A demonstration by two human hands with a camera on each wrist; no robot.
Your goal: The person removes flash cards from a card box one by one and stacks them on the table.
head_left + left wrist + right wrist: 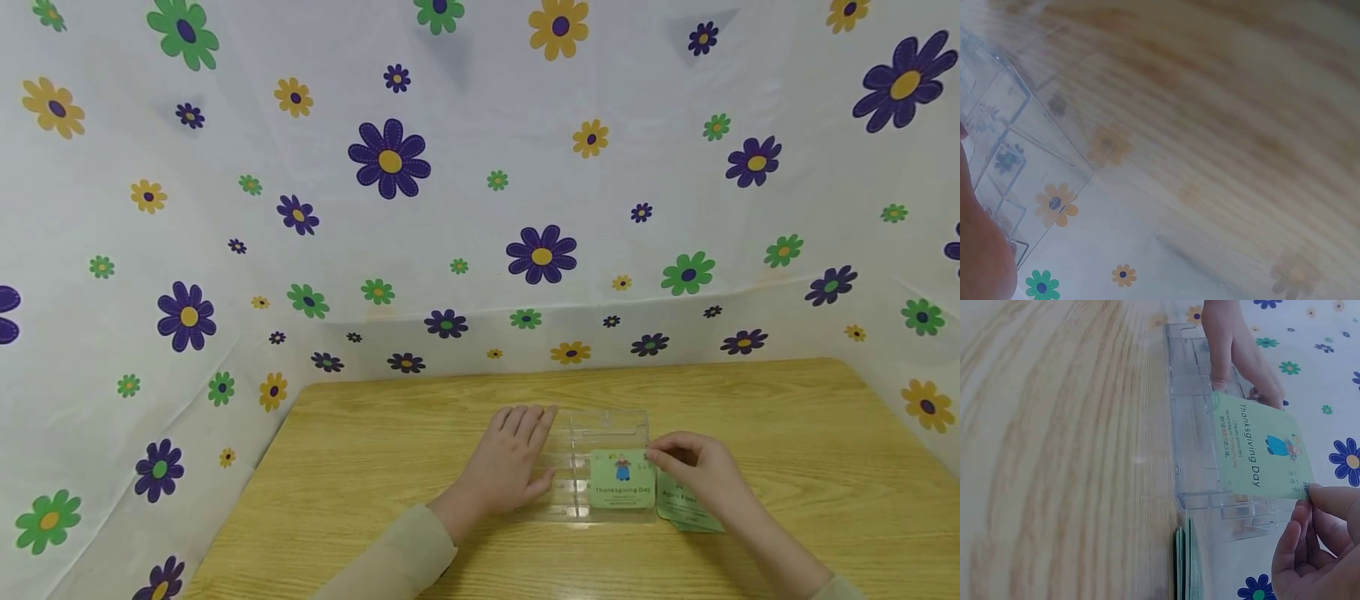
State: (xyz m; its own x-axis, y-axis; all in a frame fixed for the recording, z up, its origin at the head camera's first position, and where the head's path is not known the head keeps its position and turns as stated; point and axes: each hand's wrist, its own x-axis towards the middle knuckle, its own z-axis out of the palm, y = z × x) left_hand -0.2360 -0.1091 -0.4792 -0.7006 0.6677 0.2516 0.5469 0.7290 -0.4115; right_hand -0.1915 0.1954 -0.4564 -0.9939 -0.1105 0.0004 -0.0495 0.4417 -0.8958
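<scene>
My right hand point(697, 467) pinches a green card point(1260, 447) by one corner between thumb and fingertips. The card reads "Thanksgiving Day" and carries a small figure in blue. It is tilted over the right half of a clear plastic case point(573, 421) divided into compartments. My left hand point(512, 458) lies on the left side of that case, fingers straight and pointing away from me. Under my right hand a small stack of green cards point(678, 510) lies on the table, the top one showing "April Fool", partly hidden by the hand.
The wooden table point(360, 467) spreads around the case. A white cloth point(465, 225) printed with purple, green and yellow flowers hangs behind the table and along both sides.
</scene>
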